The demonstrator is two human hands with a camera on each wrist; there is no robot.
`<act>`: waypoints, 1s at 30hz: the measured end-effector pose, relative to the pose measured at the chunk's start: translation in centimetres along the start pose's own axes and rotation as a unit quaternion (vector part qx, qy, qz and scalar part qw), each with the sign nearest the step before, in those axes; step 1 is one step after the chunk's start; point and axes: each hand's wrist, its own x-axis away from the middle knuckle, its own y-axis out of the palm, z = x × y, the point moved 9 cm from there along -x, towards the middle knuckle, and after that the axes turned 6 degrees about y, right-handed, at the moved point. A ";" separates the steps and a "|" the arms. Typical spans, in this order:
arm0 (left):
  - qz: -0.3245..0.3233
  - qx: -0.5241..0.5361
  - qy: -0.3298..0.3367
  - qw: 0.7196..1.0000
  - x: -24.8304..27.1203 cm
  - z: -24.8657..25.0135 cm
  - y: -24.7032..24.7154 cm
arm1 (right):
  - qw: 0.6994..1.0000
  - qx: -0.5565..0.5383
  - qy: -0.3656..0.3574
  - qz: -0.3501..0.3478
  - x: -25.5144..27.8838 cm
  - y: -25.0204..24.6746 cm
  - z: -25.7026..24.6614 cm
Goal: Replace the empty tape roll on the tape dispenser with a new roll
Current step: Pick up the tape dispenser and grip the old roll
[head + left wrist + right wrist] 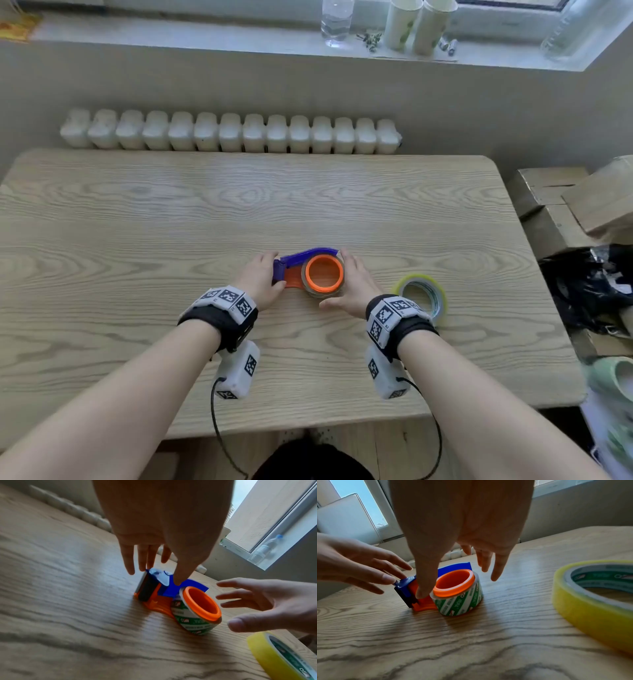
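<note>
Dispenser (308, 270) between two spread hands

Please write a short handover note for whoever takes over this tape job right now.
Left hand: open, fingers straight, at the blue cutter end of the dispenser; firm contact unclear.
Right hand: open, fingers spread around the hub end, holding nothing.
The dispenser lies on its side on the table, orange hub up, with the empty roll, a green-printed core, on the hub.
New roll, yellow, lies flat on the table to the right of the right hand.
Done: nothing visible; the core is not yet off.
Left: steady the dispenser, pull off the empty roll, fit the new roll.
</note>
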 end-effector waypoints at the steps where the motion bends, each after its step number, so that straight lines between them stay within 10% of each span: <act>1: 0.001 0.019 0.000 1.000 -0.1 -0.2 0.2 | 1.000 -0.013 0.005 -0.004 0.0 0.0 -0.1; 30: 0.064 0.256 0.018 0.964 0.7 -1.2 1.2 | 0.991 -0.098 -0.039 0.085 0.6 -0.1 0.6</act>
